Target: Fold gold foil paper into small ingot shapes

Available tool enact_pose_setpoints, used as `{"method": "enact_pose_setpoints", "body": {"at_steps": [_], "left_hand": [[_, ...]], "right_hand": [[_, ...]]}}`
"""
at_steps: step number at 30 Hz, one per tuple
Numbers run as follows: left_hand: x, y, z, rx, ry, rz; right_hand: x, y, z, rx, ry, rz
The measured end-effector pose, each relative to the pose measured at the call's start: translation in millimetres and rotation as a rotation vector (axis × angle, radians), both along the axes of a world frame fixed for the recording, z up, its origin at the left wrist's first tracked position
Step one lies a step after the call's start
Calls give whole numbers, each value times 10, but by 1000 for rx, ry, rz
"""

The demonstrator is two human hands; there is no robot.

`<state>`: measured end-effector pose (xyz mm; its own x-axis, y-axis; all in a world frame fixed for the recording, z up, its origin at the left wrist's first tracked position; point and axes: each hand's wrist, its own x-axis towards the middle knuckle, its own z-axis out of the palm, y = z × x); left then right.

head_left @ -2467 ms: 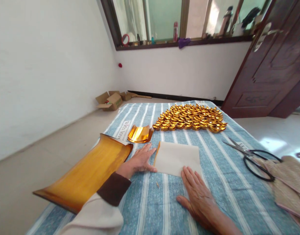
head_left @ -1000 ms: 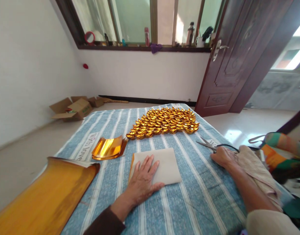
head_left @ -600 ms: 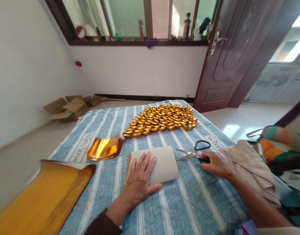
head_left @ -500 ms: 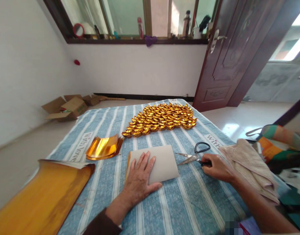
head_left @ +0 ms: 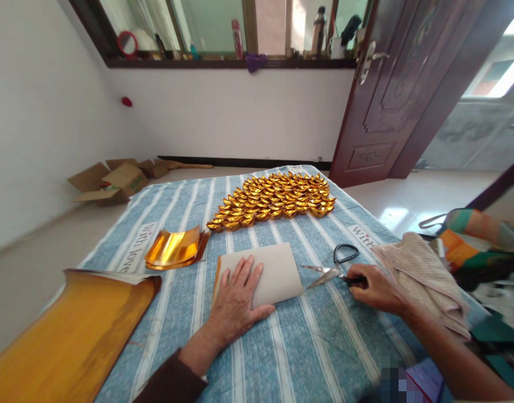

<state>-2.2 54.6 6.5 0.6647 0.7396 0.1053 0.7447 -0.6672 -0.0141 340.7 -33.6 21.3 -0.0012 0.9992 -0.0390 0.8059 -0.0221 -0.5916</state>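
I am pressing my left hand (head_left: 236, 299) flat, fingers spread wide, on the folded sheet of paper (head_left: 274, 271) lying white side up on the striped blue cloth (head_left: 307, 347). My right hand (head_left: 377, 287) is closing around one handle of the scissors (head_left: 335, 267), which are lying on the cloth just right of the paper, blades pointing toward it. Beyond the paper, gold folded ingots (head_left: 274, 201) are sitting in packed rows. On the floor by the wall, open cardboard boxes (head_left: 110, 182) are lying; I cannot tell their contents.
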Motion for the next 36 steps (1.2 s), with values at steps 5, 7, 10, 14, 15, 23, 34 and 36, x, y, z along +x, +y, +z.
{"method": "enact_pose_setpoints", "body": {"at_steps": [5, 7, 10, 14, 15, 23, 34, 36], "left_hand": [[28, 7, 19, 4, 1, 19], [46, -1, 33, 6, 24, 27], [83, -23, 46, 33, 51, 25], [181, -17, 51, 86, 44, 5], [217, -3, 57, 95, 42, 3], [412, 67, 140, -20, 82, 1], [512, 187, 171, -137, 75, -24], [567, 217, 189, -135, 85, -37]], "right_hand": [[-55, -3, 39, 34, -92, 75], [-109, 3, 37, 69, -125, 115], [-175, 12, 20, 119, -164, 178], [-189, 52, 14, 157, -177, 209], [-179, 75, 18, 166, -176, 205], [-89, 283, 7, 221, -250, 251], [-168, 160, -155, 508, -424, 301], [-189, 153, -164, 530, -453, 290]]}}
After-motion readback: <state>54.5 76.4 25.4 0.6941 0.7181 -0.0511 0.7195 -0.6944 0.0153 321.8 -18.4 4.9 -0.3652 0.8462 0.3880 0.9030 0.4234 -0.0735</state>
